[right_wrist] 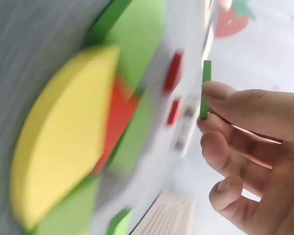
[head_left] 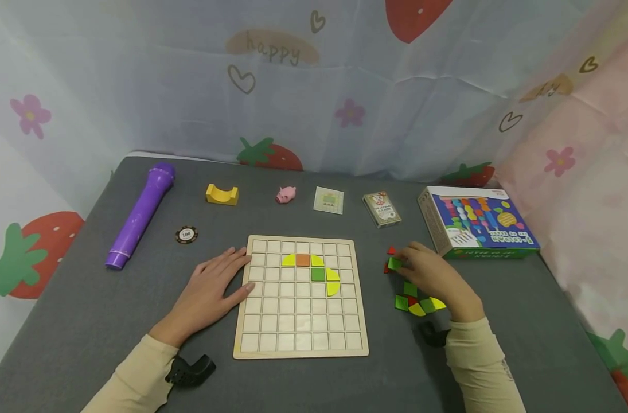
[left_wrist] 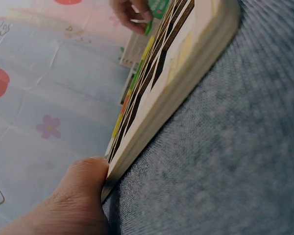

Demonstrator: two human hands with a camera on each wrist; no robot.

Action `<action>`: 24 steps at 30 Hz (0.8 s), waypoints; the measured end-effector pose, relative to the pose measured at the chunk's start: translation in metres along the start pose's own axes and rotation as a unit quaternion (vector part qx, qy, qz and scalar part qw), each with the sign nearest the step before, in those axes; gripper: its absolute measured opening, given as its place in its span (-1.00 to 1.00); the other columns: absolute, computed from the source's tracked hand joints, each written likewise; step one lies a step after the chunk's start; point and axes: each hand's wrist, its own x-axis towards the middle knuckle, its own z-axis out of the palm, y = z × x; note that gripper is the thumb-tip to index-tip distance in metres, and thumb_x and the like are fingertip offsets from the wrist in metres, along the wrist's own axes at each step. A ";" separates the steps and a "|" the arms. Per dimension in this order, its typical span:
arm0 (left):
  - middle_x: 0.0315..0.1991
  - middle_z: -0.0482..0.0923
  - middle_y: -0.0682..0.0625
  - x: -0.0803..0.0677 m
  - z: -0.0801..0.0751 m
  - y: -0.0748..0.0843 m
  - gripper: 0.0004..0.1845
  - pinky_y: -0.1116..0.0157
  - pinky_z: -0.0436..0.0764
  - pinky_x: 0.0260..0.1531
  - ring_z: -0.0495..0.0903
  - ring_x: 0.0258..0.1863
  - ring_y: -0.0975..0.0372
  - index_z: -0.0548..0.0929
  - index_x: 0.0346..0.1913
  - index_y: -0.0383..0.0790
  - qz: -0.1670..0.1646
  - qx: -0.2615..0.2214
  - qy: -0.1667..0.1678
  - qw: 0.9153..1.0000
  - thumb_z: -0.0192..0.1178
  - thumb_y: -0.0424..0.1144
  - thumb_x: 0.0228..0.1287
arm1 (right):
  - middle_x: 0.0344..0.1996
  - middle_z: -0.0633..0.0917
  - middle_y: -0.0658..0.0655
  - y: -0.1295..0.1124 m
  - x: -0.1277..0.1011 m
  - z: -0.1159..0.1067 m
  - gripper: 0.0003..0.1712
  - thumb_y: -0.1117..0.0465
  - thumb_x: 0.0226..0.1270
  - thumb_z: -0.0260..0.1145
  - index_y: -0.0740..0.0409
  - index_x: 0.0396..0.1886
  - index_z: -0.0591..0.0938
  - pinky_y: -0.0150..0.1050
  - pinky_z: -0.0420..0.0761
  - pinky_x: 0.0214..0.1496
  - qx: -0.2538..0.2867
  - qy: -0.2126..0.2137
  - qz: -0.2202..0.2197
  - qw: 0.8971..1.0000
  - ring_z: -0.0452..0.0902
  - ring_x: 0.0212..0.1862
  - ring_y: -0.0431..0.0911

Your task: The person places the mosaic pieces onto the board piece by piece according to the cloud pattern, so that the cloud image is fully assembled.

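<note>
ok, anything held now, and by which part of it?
Right grip pinches a green tile by the side nearer the palm, between thumb and finger; face or edge, can't tell. Left grip holds nothing, just touches the left edge of the board.

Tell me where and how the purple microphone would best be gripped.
Probably around mid-handle on the purple microphone, coming from above, with the nearer left hand's fingers wrapping across it. It lies on its side on the table, its long, narrow handle slanting toward the person and nothing touching either flank. The rounded head, at the far end, looks wider.
</note>
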 end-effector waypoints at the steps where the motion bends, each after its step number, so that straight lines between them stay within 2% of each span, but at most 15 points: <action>1: 0.45 0.21 -0.04 0.000 0.000 0.000 -0.33 -0.08 0.18 0.24 0.12 0.46 0.05 0.31 0.42 -0.07 0.000 0.000 0.000 1.000 0.03 0.20 0.37 | -0.13 0.57 0.20 -0.007 0.002 0.000 -0.71 0.30 0.31 0.30 0.31 0.00 0.61 -0.05 0.61 -0.10 -0.003 0.002 -0.005 1.000 0.58 -0.14 0.03; 10: 0.45 0.20 -0.03 0.000 0.002 -0.002 -0.32 -0.08 0.17 0.25 0.11 0.46 0.06 0.31 0.42 -0.06 -0.002 -0.002 0.001 1.000 0.01 0.21 0.37 | -0.10 0.56 0.10 -0.069 0.020 0.010 -0.65 0.26 0.27 0.36 0.20 0.05 0.61 -0.29 0.58 -0.27 -0.021 0.030 -0.098 0.994 0.52 -0.30 -0.19; 17: 0.45 0.20 -0.03 0.000 0.003 -0.002 -0.33 -0.07 0.16 0.25 0.11 0.46 0.06 0.32 0.41 -0.06 -0.003 -0.004 0.000 1.000 0.02 0.21 0.37 | -0.11 0.56 0.04 -0.095 0.035 0.019 -0.64 0.23 0.26 0.36 0.16 0.05 0.61 -0.30 0.57 -0.23 -0.002 0.010 -0.112 0.994 0.49 -0.31 -0.21; 24: 0.45 0.20 -0.03 0.000 0.001 -0.002 -0.33 -0.07 0.17 0.25 0.12 0.46 0.06 0.32 0.42 -0.07 -0.001 -0.003 0.001 1.000 0.03 0.20 0.37 | -0.11 0.57 0.05 -0.109 0.045 0.027 -0.66 0.21 0.28 0.35 0.14 0.05 0.61 -0.27 0.58 -0.21 -0.017 -0.017 -0.123 0.992 0.54 -0.28 -0.18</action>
